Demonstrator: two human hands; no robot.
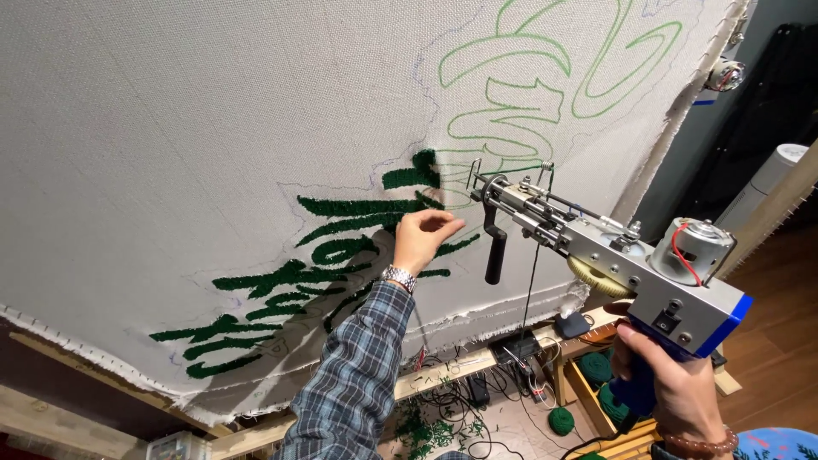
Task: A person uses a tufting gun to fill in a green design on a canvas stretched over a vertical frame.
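Note:
A large grey backing cloth [170,128] is stretched on a wooden frame and fills most of the view. Dark green tufted strokes [341,251] run across its lower middle, and light green outlines [511,85] are drawn above. My right hand [677,383] grips the blue handle of a silver tufting gun [613,255], whose needle tip rests against the cloth. My left hand [422,238], with a wristwatch and plaid sleeve, is raised to the cloth with fingertips pinched at the tufted strokes beside the gun's black front handle [494,247]. A dark green yarn strand [532,264] hangs from the gun.
The wooden frame rail [443,375] runs below the cloth. Dark green yarn balls [596,368] sit in a wooden crate at lower right, with tangled cables and yarn scraps on the floor [452,422]. A white cylinder [767,183] stands at the far right.

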